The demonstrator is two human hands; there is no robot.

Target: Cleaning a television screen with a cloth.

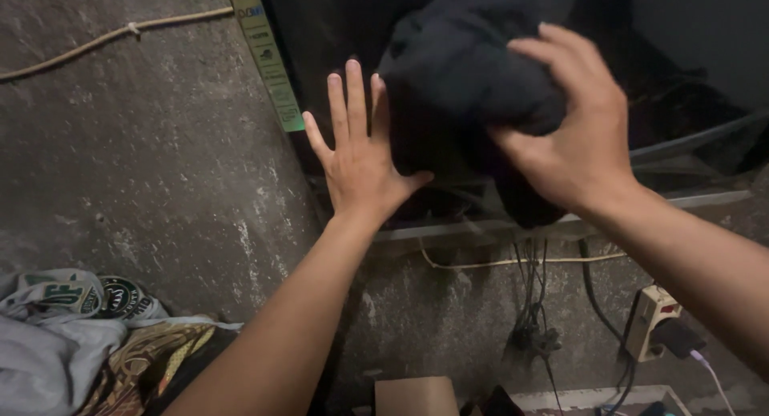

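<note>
The fingertips of the right hand (pixel 578 128) are buried in the dark cloth (pixel 465 72), whose top is cut off by the upper edge. The flat dark screen (pixel 689 56) behind it is largely covered, and its upper and right parts are cropped. The cardboard box (pixel 416 396) is cut by the bottom edge.

The wall (pixel 160 144) is rough grey concrete with pale worn patches, and the light is dim. A thin cord (pixel 104 38) runs along it toward 10 o'clock. At 12 o'clock hangs a large dark screen (pixel 689 48) with a yellow-green label strip (pixel 268 60) on its left edge. Black cables (pixel 533 304) hang at 5 o'clock, near a white power strip (pixel 650 320). A heap of printed clothes (pixel 72 336) lies at 8 o'clock, a cardboard box (pixel 416 396) at 6 o'clock.
</note>
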